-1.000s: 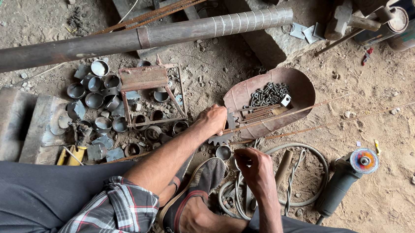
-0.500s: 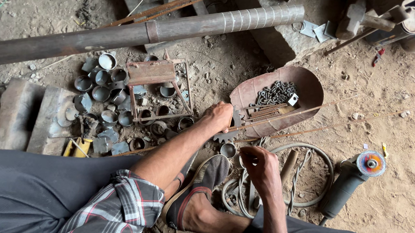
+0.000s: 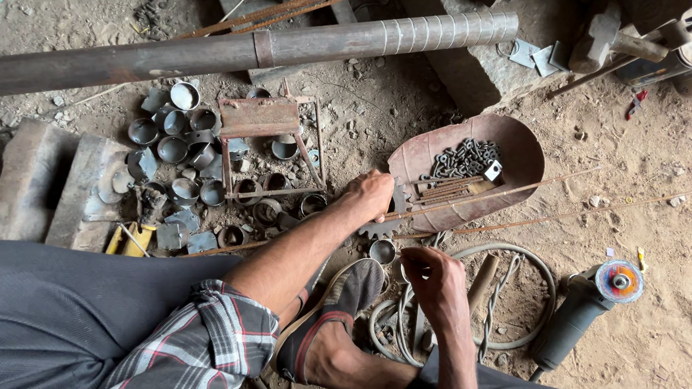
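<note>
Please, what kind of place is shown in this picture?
Probably a small metal workshop with a dirt floor. A long steel pipe lies across it, cut pipe rings sit in a heap, and an angle grinder rests on the ground near the person's right hand.

The pan [image 3: 521, 163] is rusty reddish-brown; the bolts [image 3: 464, 158] in it are dark grey. The grinder [image 3: 579, 312] has an orange disc. The shirt sleeve [image 3: 202, 348] is plaid in grey, white and red. The long pipe [image 3: 209, 52] is grey-brown.
</note>
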